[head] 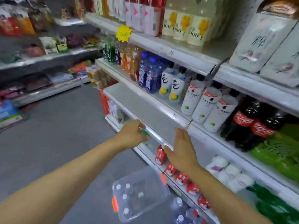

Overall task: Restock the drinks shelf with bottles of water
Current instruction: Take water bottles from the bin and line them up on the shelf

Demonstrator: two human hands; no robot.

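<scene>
My left hand (130,135) grips the green cap end of a clear water bottle (144,133) just below the front edge of a bare grey shelf section (142,104). The bottle's body is blurred and hard to make out. My right hand (182,150) is open with straight fingers, hovering by the same shelf edge, to the right of the left hand and in front of red cartons (159,156). On the floor below my arms stands a clear plastic bin (161,189) with orange latches, and several white-capped water bottles (124,196) stand in it.
Stocked shelves run along the right: blue bottles (148,73), white bottles (205,104), cola bottles (246,120) and green bottles (278,152). More water bottles (178,203) stand on the floor by the bin. Grey aisle floor (56,126) stretches to the left, towards another shelf unit (40,62).
</scene>
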